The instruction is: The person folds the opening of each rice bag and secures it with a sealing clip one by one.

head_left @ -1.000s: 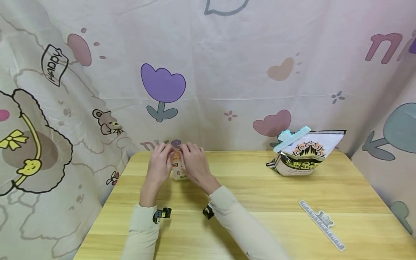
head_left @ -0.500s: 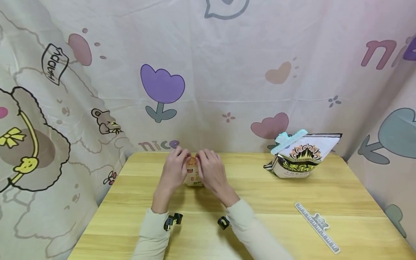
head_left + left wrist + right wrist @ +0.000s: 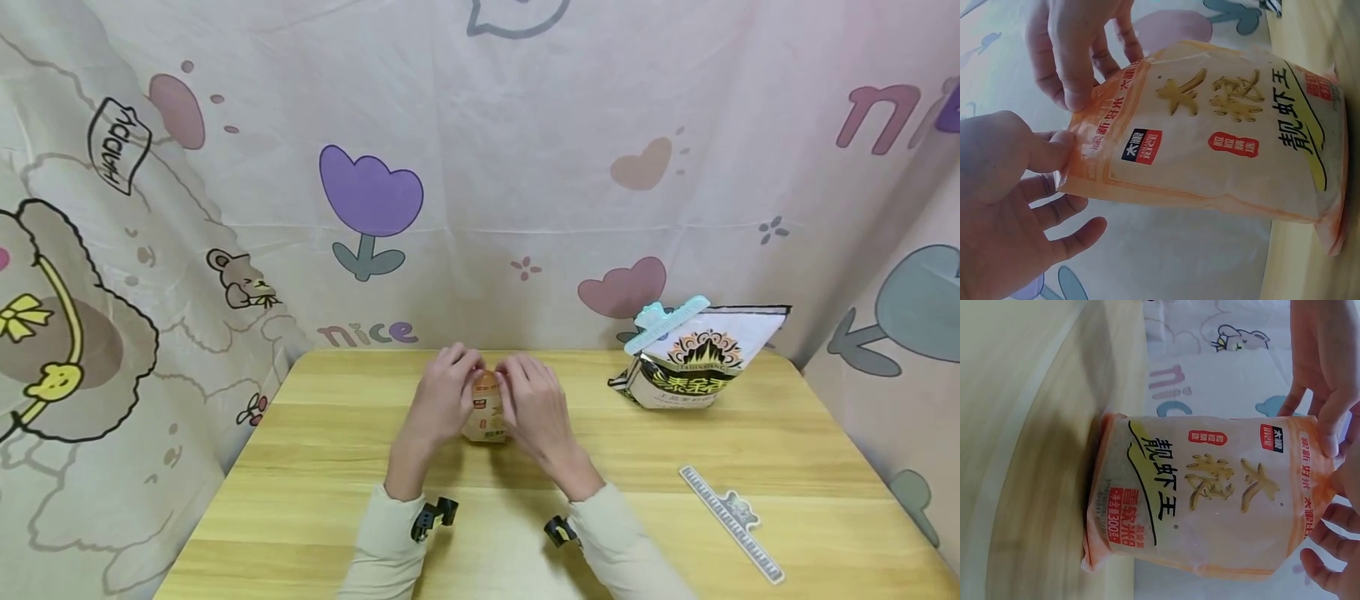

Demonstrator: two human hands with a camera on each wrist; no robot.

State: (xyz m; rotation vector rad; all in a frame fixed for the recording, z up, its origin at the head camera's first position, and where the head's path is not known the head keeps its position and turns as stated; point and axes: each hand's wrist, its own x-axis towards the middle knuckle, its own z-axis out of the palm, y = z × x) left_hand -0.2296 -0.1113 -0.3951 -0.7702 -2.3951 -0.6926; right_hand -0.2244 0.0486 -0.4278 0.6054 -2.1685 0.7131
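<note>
"Room?"
"Wood-grain counter [image 3: 322, 475], printed curtain [image 3: 487, 167]. Left hand [image 3: 444, 393], right hand [image 3: 536, 407] pinch top of rice bag [image 3: 487, 419], upright toward back."
"Around?"
"Right: teal-clipped white bag [image 3: 693, 358], grey clip [image 3: 734, 523]. Hands partly block rice bag."

A lightly creased, off-white fabric curtain [image 3: 517, 125] hangs at the back, crossed by a thin horizontal fold and printed with a purple tulip [image 3: 371, 196], a peach heart [image 3: 643, 165], a dusty-pink heart [image 3: 626, 290] and mauve "nice" lettering [image 3: 367, 335]. Similar cloth lines both sides, showing a black-outlined fluffy animal [image 3: 82, 342] left and a grey-green flower [image 3: 922, 292] right. The yellow wood-grain table [image 3: 322, 467] reaches close to the back curtain. Soft light leaves a pale sheen on its near middle.
</note>
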